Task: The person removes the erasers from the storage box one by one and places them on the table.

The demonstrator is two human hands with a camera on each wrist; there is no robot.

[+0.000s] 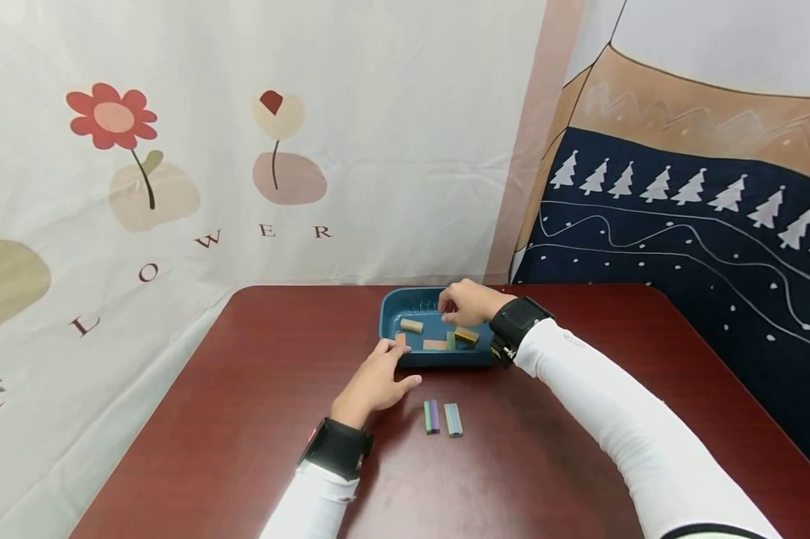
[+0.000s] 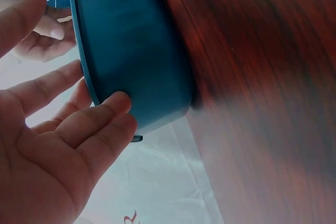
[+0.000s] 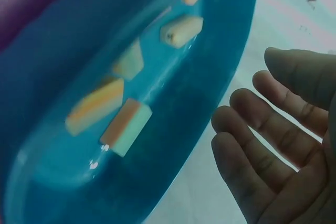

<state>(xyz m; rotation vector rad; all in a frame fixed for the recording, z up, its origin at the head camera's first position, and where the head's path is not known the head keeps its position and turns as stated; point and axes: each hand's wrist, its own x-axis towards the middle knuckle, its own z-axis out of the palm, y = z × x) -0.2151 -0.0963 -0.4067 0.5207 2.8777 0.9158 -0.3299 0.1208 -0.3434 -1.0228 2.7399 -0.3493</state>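
A blue tray (image 1: 445, 360) holds several small bar-shaped blocks, among them a cream one (image 1: 412, 326), a yellow one (image 1: 467, 335) and an orange and pale green one (image 3: 126, 127). My left hand (image 1: 376, 380) is at the tray's near left; in the left wrist view its extended fingers (image 2: 107, 109) touch the tray's wall (image 2: 142, 51). Over the tray's right part hovers my right hand (image 1: 474, 302). The right wrist view shows its fingers (image 3: 262, 124) loosely bent, with nothing between them. A purple and green block (image 1: 432, 417) lies beside a pale blue striped block (image 1: 454, 420) in front of the tray.
The dark red wooden table (image 1: 297, 337) carries the tray near its back edge. A white cloth (image 1: 405, 150) with flower prints hangs behind it, and a navy cloth with white trees (image 1: 647, 247) hangs at the right.
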